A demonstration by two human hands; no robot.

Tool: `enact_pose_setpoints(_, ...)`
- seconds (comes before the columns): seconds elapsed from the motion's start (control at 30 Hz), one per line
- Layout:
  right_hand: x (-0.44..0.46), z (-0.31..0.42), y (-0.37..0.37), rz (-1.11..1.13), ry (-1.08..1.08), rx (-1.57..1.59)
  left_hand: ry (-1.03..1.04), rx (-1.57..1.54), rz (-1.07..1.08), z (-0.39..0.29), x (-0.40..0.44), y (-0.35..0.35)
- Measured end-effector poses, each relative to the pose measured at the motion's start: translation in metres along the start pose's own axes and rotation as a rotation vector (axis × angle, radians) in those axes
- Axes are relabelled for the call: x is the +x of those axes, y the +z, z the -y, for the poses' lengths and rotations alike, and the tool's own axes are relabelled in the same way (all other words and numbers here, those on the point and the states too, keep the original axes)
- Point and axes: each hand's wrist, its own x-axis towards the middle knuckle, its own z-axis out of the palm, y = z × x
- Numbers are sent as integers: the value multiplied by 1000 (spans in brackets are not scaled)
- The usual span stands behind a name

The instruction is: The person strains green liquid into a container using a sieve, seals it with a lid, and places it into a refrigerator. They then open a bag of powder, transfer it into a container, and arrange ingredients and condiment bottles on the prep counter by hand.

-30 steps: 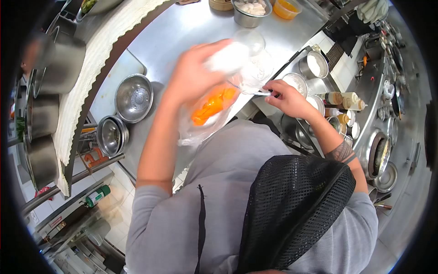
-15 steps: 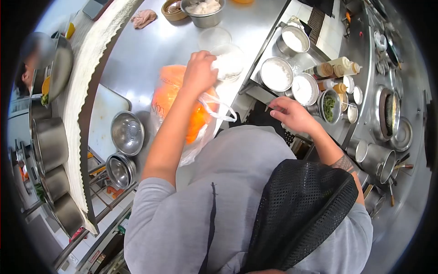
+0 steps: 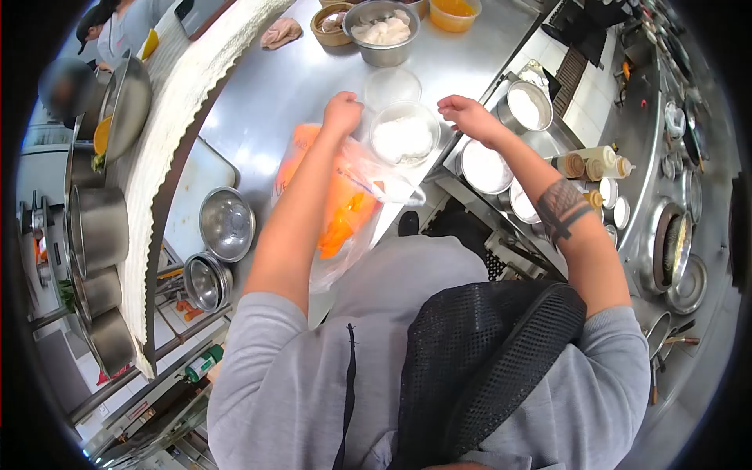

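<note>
My left hand [image 3: 343,114] is closed just left of a clear round tub [image 3: 436,138] of white powder [image 3: 401,139], with a gap between them. Its fingers curl inward, and what they hold, if anything, is hidden. Across the tub, my right hand [image 3: 470,120] hovers with fingers stretched toward the rim and nothing in them. A clear plastic bag with an orange printed packet [image 3: 348,215] inside lies below my left hand. Behind the tub, a round translucent lid [image 3: 392,88] rests flat on the steel counter [image 3: 243,117].
A metal bowl of pale pieces [image 3: 384,35], a bamboo steamer [image 3: 333,27], a tub of orange liquid [image 3: 453,14] and a crumpled cloth [image 3: 280,33] stand at the back. Steel bowls [image 3: 227,225] sit left; pots of white contents [image 3: 529,107] and squeeze bottles [image 3: 599,160] are right. Another person [image 3: 129,35] is far left.
My right hand has moved from above the right-side pots to the tub's right side. My left hand has come off the tub's left edge. The view has shifted.
</note>
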Motion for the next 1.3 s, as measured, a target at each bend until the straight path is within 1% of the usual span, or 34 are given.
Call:
enact_pose_setpoints(0.03,16,-2,1,4,-1,0,-84,9,14,1,13,4)
enact_pose_setpoints(0.07,32,-3,2,32,-4,-63,-85,11,12,1,24,11)
enact_pose_setpoints(0.1,48,-6,5,59,-6,-123,-97,30,-44,8,37,21)
enact_pose_setpoints(0.13,63,-7,10,28,-4,-136,-109,50,-98,4,42,26)
enact_pose_setpoints(0.17,77,-8,12,27,-2,-129,-109,57,-95,0,48,28)
enact_pose_setpoints(0.23,95,-5,18,38,209,-7,-298,-194,95,-16,44,23)
enact_pose_setpoints(0.27,97,-7,19,40,215,-3,-304,-191,98,-18,43,22)
enact_pose_setpoints(0.33,96,-1,21,29,263,259,-357,-347,195,-17,45,19)
enact_pose_setpoints(0.37,94,2,18,35,267,253,-363,-353,192,-13,43,17)
enact_pose_setpoints(0.43,73,15,9,39,289,592,-205,-504,131,-7,28,11)
enact_pose_setpoints(0.47,65,12,6,43,295,584,-211,-513,130,-1,15,4)
enact_pose_setpoints(0.53,48,0,-3,169,281,769,445,-7,-29,12,-20,-10)
enact_pose_setpoints(0.57,37,-1,-3,169,284,762,443,-14,-31,14,-40,-10)
enact_pose_setpoints(0.63,12,1,0,82,158,630,598,-20,-40,17,-74,-7)
enact_pose_setpoints(0.67,6,3,5,48,146,594,597,-24,-48,17,-82,-3)
enact_pose_setpoints(0.7,2,3,9,52,145,589,552,-104,-36,16,-90,4)
enact_pose_setpoints(0.73,0,4,14,4,99,479,509,-184,-26,14,-96,9)
enact_pose_setpoints(0.77,-1,5,16,-46,49,368,514,-185,-33,11,-99,11)
enact_pose_setpoints(0.8,-2,9,21,-91,3,331,441,-183,-39,2,-103,11)
enact_pose_setpoints(0.83,-7,12,23,-95,0,330,368,-181,-42,-3,-108,11)
enact_pose_setpoints(0.87,-15,14,25,-167,-56,42,374,-183,-40,-1,-111,12)
enact_pose_setpoints(0.9,-24,21,28,-237,-111,-247,442,-42,-70,3,-114,13)
enact_pose_setpoints(0.93,-29,22,29,-205,-144,-370,507,101,-102,6,-116,14)
enact_pose_setpoints(0.97,-33,22,31,-208,-148,-372,512,100,-106,10,-117,16)
enact_pose_setpoints(1.03,-40,19,36,-208,-198,-495,521,98,-230,11,-121,19)
enact_pose_setpoints(1.07,-41,19,37,-214,-198,-503,528,95,-231,12,-120,19)
enact_pose_setpoints(1.13,-37,12,35,-219,-212,-525,445,169,-144,13,-118,19)
enact_pose_setpoints(1.17,-34,7,34,-218,-222,-542,449,169,-145,14,-120,21)
enact_pose_setpoints(1.2,-28,-3,35,-221,-225,-541,471,302,-130,14,-120,22)
enact_pose_setpoints(1.23,-22,-12,36,-210,-180,-401,493,436,-114,13,-121,23)
enact_pose_setpoints(1.27,-20,-22,38,-197,-133,-256,495,441,-112,12,-119,23)
enact_pose_setpoints(1.3,-26,-22,42,-196,-127,-246,452,452,-46,11,-117,22)
